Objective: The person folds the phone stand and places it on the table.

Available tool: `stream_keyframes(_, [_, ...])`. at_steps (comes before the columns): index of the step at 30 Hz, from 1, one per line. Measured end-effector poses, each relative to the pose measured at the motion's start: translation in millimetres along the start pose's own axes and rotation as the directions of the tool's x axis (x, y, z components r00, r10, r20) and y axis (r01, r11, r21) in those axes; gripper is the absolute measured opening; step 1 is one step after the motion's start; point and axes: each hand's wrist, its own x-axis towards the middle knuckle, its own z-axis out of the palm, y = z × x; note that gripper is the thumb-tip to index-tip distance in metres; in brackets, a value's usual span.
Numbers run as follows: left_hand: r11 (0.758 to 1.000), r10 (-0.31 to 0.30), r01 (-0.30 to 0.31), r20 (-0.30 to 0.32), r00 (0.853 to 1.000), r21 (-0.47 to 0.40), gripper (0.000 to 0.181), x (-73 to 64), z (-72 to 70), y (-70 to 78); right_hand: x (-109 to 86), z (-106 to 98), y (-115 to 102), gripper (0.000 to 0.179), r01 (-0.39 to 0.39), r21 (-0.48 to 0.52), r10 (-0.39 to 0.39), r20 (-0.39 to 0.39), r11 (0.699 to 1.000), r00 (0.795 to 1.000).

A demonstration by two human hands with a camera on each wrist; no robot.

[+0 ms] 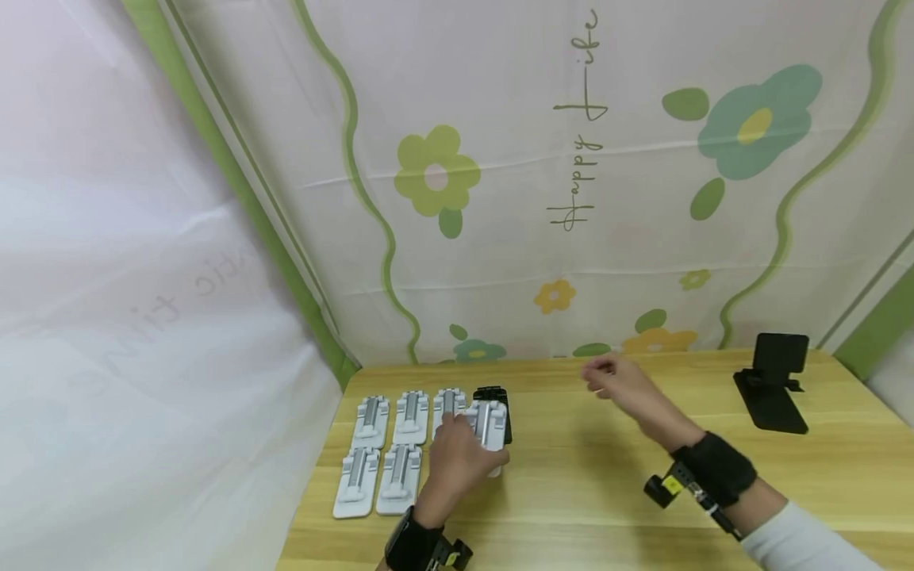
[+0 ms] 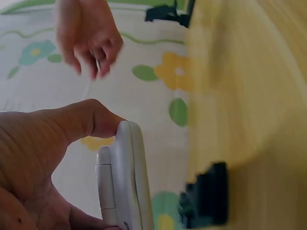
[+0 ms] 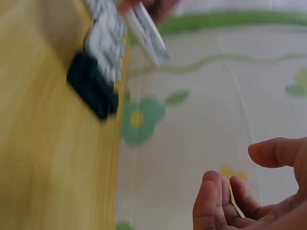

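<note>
My left hand point(image 1: 457, 458) grips a folded white phone stand point(image 1: 493, 420) by its edges, thumb on one side and fingers on the other. The left wrist view gives this stand point(image 2: 134, 177) edge-on, raised off the table. Behind it in the head view, a folded black phone stand point(image 1: 491, 393) lies on the table, partly covered. To the left lie several folded white phone stands point(image 1: 412, 416) in two rows, one of them partly behind my left fingers. My right hand point(image 1: 624, 390) hovers over the table with loosely bent fingers and holds nothing; the right wrist view shows its palm side point(image 3: 283, 208).
An unfolded black phone stand point(image 1: 781, 358) stands at the table's far right. The wooden table point(image 1: 564, 492) ends at a white curtain point(image 1: 500, 254) printed with flowers, and another white sheet point(image 1: 164, 381) hangs along the left side.
</note>
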Motion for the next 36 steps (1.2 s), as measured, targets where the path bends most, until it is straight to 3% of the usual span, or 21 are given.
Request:
stream_keyframes(6, [0.995,-0.096,0.096,-0.029,0.995,0.025,0.065,-8.0,8.0,-39.3,10.3,-66.1,33.6,0.061,-0.006,-0.156,-0.017,-0.143,0.988,0.990])
stream_keyframes(10, [0.989,-0.130,0.133,-0.039,0.991,0.066,0.065,-10.7,10.0,-55.0,14.3,-107.4,48.4,0.060,-0.045,-0.308,-0.047,-0.286,0.950,0.957])
stream_keyframes(13, [0.987,-0.132,0.135,-0.051,0.990,0.081,0.060,-10.4,11.5,-61.3,18.3,-133.2,58.4,0.055,-0.039,-0.484,-0.162,-0.368,0.874,0.916])
stream_keyframes(16, [0.986,-0.135,0.139,-0.055,0.989,0.088,0.054,-10.2,13.8,-65.7,20.8,-153.7,71.6,0.050,-0.058,-0.643,-0.265,-0.395,0.764,0.879])
stream_keyframes(18, [0.984,-0.142,0.147,-0.053,0.988,0.098,0.053,-10.4,16.2,-68.6,20.5,-165.8,83.6,0.047,-0.069,-0.700,-0.300,-0.390,0.711,0.871])
stream_keyframes(20, [0.982,-0.153,0.158,-0.053,0.987,0.106,0.053,-11.5,18.6,-71.3,18.4,-177.0,97.1,0.044,-0.086,-0.735,-0.305,-0.382,0.673,0.873])
stream_keyframes(26, [0.979,-0.160,0.165,-0.048,0.986,0.122,0.049,-15.7,21.1,-76.6,11.8,-200.3,129.3,0.049,-0.074,-0.816,-0.303,-0.295,0.573,0.906])
stream_keyframes(32, [0.975,-0.174,0.176,-0.028,0.984,0.137,0.049,-15.9,19.4,-74.5,7.8,-213.3,136.5,0.044,-0.082,-0.827,-0.299,-0.291,0.557,0.909])
stream_keyframes(36, [0.972,-0.184,0.185,-0.018,0.983,0.143,0.058,-16.3,17.8,-73.0,5.3,-218.7,136.9,0.032,-0.113,-0.847,-0.288,-0.298,0.520,0.910])
